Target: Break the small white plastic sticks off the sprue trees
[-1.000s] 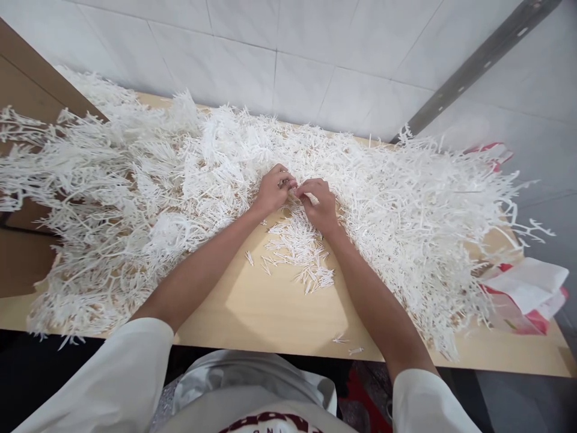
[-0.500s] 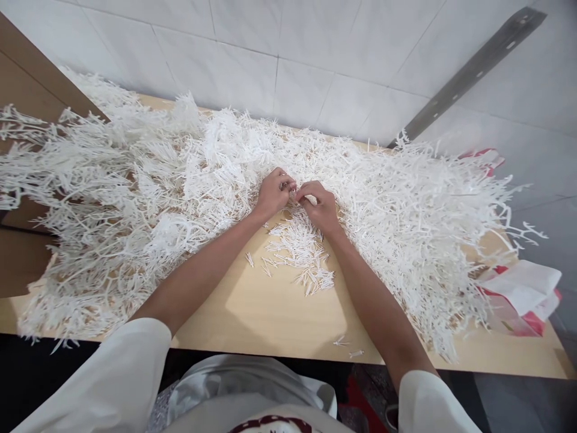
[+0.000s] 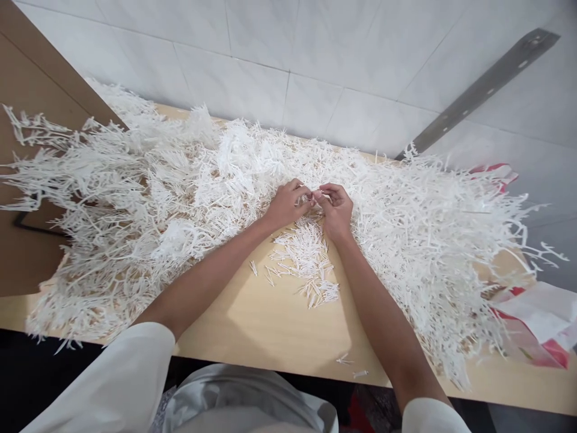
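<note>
My left hand and my right hand meet at the middle of the table, fingertips pinched close together. Both are closed on something small and white, probably a piece of the branching strands, though the fingers mostly hide it. Behind and around them spreads a big heap of white branching plastic-looking strands, tangled on both sides. Just below my hands lies a small pile of short white sticks, with a few loose ones beside it.
The wooden table runs along a tiled wall. A cardboard box stands at the left. A red and white plastic bag lies at the right edge. A metal strip leans on the wall.
The camera view has shifted slightly, so everything appears lower and further right. My fingers have altered their pinch, with the left hand turned more palm-down; both hands stay together over the small pile.
</note>
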`<state>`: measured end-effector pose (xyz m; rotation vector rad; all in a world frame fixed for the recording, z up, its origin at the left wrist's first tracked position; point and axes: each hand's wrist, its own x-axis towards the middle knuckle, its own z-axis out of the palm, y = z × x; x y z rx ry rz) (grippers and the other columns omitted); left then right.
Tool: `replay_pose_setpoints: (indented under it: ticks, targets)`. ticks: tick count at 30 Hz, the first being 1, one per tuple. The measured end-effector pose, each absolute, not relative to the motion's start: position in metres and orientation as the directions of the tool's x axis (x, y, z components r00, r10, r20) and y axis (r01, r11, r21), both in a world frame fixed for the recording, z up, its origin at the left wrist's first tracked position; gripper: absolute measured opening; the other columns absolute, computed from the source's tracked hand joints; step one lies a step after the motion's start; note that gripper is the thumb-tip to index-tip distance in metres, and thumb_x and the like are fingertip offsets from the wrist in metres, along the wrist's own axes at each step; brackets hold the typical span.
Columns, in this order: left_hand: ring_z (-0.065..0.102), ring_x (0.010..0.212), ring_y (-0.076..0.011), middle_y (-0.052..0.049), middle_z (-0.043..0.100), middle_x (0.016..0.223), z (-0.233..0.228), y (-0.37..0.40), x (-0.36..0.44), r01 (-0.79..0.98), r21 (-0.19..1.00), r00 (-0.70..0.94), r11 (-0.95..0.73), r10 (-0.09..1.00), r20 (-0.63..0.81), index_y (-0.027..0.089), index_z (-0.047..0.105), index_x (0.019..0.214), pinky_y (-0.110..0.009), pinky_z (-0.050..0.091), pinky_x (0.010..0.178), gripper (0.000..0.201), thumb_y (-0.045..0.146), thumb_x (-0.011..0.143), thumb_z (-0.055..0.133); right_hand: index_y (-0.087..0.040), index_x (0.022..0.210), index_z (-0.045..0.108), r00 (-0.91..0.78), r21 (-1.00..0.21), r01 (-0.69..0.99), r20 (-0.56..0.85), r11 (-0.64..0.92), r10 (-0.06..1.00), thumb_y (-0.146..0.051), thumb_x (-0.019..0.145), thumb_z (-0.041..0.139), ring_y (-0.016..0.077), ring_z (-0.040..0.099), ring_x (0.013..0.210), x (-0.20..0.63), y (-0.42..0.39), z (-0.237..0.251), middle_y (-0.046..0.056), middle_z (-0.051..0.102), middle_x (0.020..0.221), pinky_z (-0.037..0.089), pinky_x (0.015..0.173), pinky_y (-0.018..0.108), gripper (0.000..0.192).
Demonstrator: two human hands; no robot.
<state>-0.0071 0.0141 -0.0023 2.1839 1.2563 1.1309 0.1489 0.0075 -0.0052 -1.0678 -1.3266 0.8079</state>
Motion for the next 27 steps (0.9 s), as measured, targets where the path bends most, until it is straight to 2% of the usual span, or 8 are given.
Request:
replay_pose_setpoints:
  ticks: [6,12,19,27]
  targets:
    - [0.056,0.104,-0.0226,-0.006,0.054,0.102,-0.006,0.015,-0.005,0.61,0.603,0.288,-0.514,0.853,0.436,0.025,0.072,0.096,-0.038,0.042,0.09,0.02,0.037,0.09,0.056,-0.029,0.11,0.055,0.067,-0.933,0.089,0.354,0.347,0.933,-0.043,0.079,0.072,0.0133,0.063,0.076,0.149,0.006,-0.004,-0.002,0.065,0.089,0.054,0.076,0.032,0.038]
    - [0.056,0.098,-0.0226,-0.007,0.053,0.099,-0.005,0.013,-0.004,0.665,0.59,0.236,-0.459,0.878,0.417,0.023,0.071,0.094,-0.038,0.043,0.087,0.017,0.032,0.089,0.058,-0.027,0.097,0.061,0.046,-0.945,0.065,0.324,0.32,0.945,-0.043,0.076,0.074,0.0123,0.061,0.073,0.149,0.006,-0.003,-0.003,0.063,0.078,0.051,0.074,0.029,0.029]
    - [0.055,0.088,-0.0189,-0.006,0.053,0.095,0.005,0.006,-0.006,0.712,0.571,0.226,-0.409,0.903,0.365,0.021,0.069,0.09,-0.034,0.043,0.081,0.019,0.034,0.091,0.055,-0.025,0.086,0.064,-0.058,-0.956,0.054,0.285,0.288,0.957,-0.044,0.072,0.078,0.0088,0.053,0.063,0.15,0.004,0.001,-0.005,0.058,0.069,0.045,0.061,0.024,0.028]
    - [0.056,0.086,-0.0189,-0.006,0.054,0.099,0.003,0.003,-0.003,0.762,0.52,0.218,-0.385,0.91,0.354,0.022,0.066,0.091,-0.036,0.043,0.082,0.012,0.028,0.09,0.056,-0.022,0.072,0.064,-0.12,-0.971,-0.042,0.239,0.236,0.963,-0.034,0.068,0.081,0.0101,0.058,0.069,0.155,0.009,0.001,-0.003,0.062,0.073,0.049,0.07,0.026,0.022]
